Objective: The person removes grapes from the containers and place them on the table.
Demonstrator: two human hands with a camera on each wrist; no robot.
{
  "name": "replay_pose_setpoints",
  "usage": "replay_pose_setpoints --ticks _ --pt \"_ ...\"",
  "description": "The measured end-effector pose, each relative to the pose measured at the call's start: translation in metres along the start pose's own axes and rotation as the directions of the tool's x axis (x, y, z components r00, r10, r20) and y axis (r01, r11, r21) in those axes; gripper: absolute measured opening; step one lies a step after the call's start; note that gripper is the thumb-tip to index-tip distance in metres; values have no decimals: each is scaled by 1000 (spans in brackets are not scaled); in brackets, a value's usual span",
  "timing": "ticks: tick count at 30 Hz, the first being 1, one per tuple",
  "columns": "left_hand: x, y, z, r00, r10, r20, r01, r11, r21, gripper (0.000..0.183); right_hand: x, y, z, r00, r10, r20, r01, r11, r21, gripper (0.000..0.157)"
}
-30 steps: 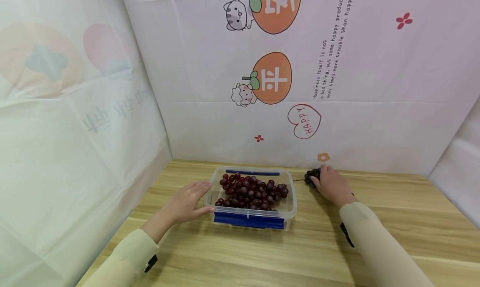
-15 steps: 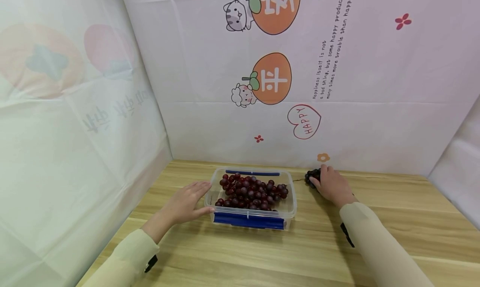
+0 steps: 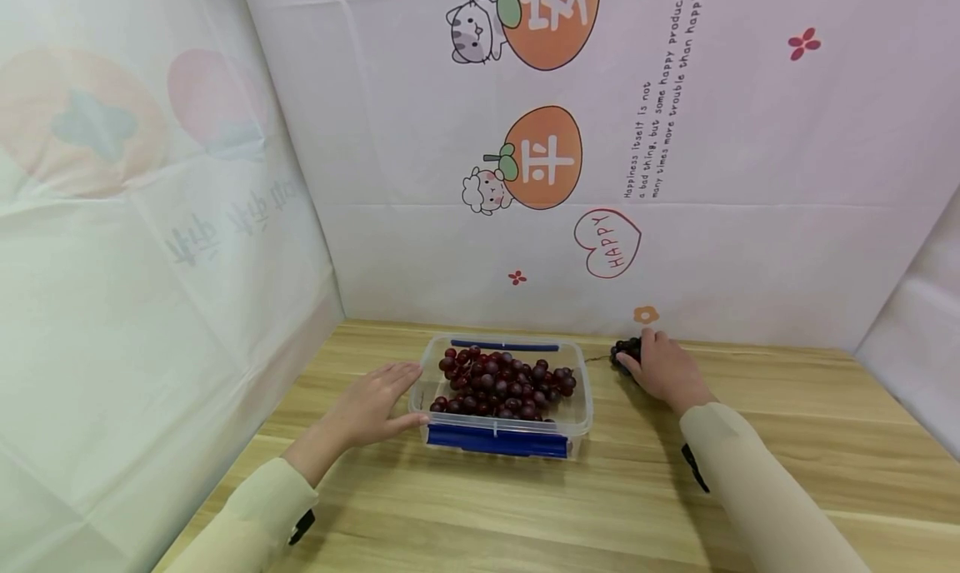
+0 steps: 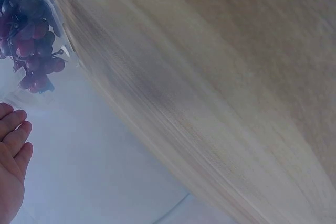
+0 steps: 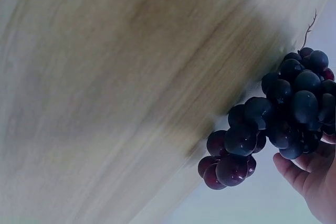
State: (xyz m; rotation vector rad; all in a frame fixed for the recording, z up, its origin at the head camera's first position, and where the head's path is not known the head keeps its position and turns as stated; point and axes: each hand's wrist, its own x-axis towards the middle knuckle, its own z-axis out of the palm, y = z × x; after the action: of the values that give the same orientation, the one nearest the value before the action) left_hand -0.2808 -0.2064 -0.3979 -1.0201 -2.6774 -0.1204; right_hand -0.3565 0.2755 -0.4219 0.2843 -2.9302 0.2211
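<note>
A clear plastic food container (image 3: 497,441) with blue latches stands on the wooden table, holding a bunch of red grapes (image 3: 501,381). My left hand (image 3: 371,408) rests against the container's left side, its fingers extended; the left wrist view also shows that hand (image 4: 11,161) beside the container. To the right of the container, my right hand (image 3: 670,373) holds a bunch of dark grapes (image 3: 622,355) near the back of the table. Up close, the dark bunch (image 5: 283,111) has a thin stem, and the right-hand fingers (image 5: 299,177) reach round it, partly hidden behind the grapes.
The wooden table (image 3: 600,515) ends at a white printed cloth wall (image 3: 420,256) just behind the container and the dark grapes. Another white cloth wall (image 3: 247,306) closes off the left side, and white cloth (image 3: 918,340) also hangs at the right.
</note>
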Motion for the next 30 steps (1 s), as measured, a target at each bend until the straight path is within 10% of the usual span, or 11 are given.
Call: replay_pose_setpoints --ticks 30 --pt "1 -2 3 1000 6 -6 -6 1000 -11 80 8 -5 -23 981 -72 -178 67 997 -37 58"
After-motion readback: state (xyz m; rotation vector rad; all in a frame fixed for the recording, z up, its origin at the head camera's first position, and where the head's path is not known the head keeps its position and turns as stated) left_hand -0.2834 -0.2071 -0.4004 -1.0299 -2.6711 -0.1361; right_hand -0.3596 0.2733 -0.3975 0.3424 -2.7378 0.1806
